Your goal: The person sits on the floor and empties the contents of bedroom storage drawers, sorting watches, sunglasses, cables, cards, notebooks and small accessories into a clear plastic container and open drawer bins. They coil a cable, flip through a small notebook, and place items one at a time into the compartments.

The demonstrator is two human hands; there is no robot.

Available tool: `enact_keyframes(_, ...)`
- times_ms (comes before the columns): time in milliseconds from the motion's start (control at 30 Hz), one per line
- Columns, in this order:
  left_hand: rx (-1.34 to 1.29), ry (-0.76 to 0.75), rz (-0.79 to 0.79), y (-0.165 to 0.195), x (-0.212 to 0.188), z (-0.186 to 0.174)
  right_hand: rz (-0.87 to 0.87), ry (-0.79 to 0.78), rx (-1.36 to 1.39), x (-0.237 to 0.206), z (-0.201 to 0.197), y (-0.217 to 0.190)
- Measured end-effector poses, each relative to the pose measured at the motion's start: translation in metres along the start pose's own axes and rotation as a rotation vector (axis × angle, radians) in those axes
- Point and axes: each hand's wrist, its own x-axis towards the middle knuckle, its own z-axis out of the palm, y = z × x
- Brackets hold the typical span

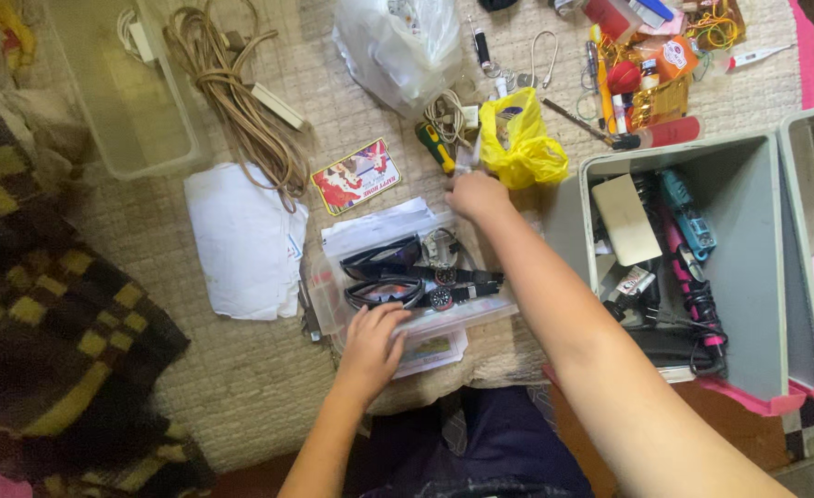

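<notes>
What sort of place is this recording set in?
Probably a home, with someone sorting odds and ends on a bed or floor mat: a beige woven cover, a dark checked blanket, a grey plastic drawer bin of tools and cables, and a coiled tan cord.

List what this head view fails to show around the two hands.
- Right hand: its fingers are turned away from the camera, so any hold on something by the yellow bag is unseen.
- Clear plastic box: left hand covers its near edge.
- Grey drawer: the right forearm hides its near left corner.
- White bag: its contents are blurred.
</notes>
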Motion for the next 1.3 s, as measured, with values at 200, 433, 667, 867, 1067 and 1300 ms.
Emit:
enact_keyframes(200,-0.005,0.308,-0.251,-0.013,0.006,-0.001,0.033,0.166,-0.109,0.002,-0.009,0.017)
enact_keyframes(433,0.076,0.290,-0.434,-0.050,-0.012,-0.021,-0.027,0.323,0.208,-0.025,-0.031,0.024)
enact_keyframes(667,-0.107,0.232,-0.465,-0.066,-0.009,-0.008,-0.045,0.038,0.140,-0.030,0.005,0.011)
enact_keyframes(867,0.160,0.137,-0.379,-0.067,-0.010,-0.002,0.048,0.011,0.066,-0.039,0.017,0.005)
enact_keyframes(1067,0.179,0.077,-0.350,-0.074,-0.009,-0.010,-0.118,0.299,0.106,-0.017,0.025,-0.042)
enact_keyframes(1300,0.116,0.103,-0.353,-0.082,-0.009,-0.013,0.044,0.370,0.299,0.045,0.036,-0.102)
